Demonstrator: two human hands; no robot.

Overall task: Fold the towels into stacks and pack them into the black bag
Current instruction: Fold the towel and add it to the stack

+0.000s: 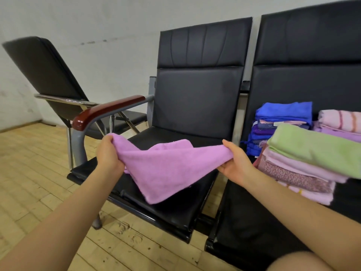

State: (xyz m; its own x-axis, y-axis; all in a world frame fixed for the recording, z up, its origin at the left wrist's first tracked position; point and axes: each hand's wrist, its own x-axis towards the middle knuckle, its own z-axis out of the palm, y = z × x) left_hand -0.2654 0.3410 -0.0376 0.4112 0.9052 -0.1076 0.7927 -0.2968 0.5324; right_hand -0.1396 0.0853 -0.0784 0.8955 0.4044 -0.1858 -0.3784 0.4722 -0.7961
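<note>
The left hand [108, 153] pinches one corner of a purple towel [162, 169], fingers curled tight round it; the right hand [235, 165] grips the other corner, thumb on top; the towel hangs between them, low over the seat of a black chair [195, 98], its bottom point at about 6 o'clock; at 3 o'clock, on the next seat [244, 222], a near pile of folded towels [304, 165] has a green one on top; behind it sits a blue pile [281, 118].
</note>
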